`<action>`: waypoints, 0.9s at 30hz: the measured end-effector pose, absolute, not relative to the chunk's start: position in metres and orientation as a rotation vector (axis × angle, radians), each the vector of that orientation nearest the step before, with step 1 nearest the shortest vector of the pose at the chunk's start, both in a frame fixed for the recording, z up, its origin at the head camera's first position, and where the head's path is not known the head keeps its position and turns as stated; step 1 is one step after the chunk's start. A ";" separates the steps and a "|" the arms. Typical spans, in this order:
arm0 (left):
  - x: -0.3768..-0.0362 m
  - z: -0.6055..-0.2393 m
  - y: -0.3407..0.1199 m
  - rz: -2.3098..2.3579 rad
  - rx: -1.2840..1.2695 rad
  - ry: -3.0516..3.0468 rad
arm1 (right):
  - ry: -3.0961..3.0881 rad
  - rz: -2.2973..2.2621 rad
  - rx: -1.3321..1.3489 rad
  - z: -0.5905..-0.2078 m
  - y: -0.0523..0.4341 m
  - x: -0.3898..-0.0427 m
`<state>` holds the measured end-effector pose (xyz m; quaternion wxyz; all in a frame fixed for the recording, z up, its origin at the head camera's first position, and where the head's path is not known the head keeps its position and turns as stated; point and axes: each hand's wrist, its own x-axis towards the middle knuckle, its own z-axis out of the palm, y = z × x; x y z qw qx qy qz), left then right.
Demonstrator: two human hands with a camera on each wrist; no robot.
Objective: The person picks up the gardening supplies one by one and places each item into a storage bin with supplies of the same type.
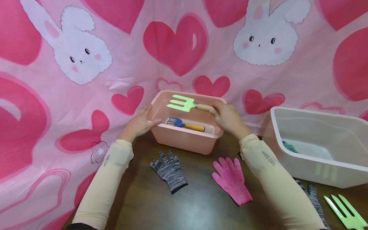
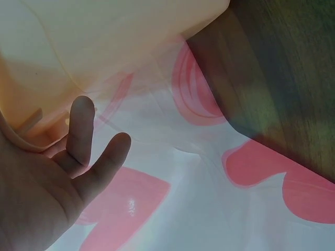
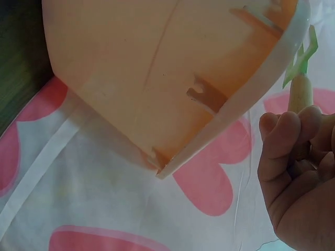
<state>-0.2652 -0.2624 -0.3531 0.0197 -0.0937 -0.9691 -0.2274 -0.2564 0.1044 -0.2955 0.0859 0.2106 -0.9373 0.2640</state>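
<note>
Over the pink plastic bin (image 1: pixel 184 142), my right hand (image 1: pixel 228 118) grips the wooden handle of a light-green garden hand fork (image 1: pixel 184 103), its tines pointing left. The right wrist view shows the fingers curled round that handle (image 3: pixel 300 94). My left hand (image 1: pixel 139 124) rests at the bin's left front corner, thumb extended over the rim and fingers along the left side. Two of its fingers stand loosely away from the bin in the left wrist view. Inside the bin lies a small blue hand rake (image 1: pixel 176 122) with a yellow handle.
A grey knit glove (image 1: pixel 171 172) and a pink glove (image 1: pixel 233 180) lie before the bin. At right stands a white bin (image 1: pixel 319 167) holding something green (image 1: pixel 289 147). Another green fork (image 1: pixel 349 210) and grey glove (image 1: pixel 316 199) lie near it. A heart-patterned cloth (image 1: pixel 123 54) hangs behind.
</note>
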 end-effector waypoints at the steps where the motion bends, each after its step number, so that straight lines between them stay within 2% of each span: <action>1: -0.265 -0.352 -0.262 -0.708 -0.293 -3.005 | -2.794 0.785 0.630 -0.295 0.104 -0.257; 27: -0.264 -0.347 -0.263 -0.726 -0.361 -3.060 | -2.756 0.723 0.668 -0.293 0.094 -0.245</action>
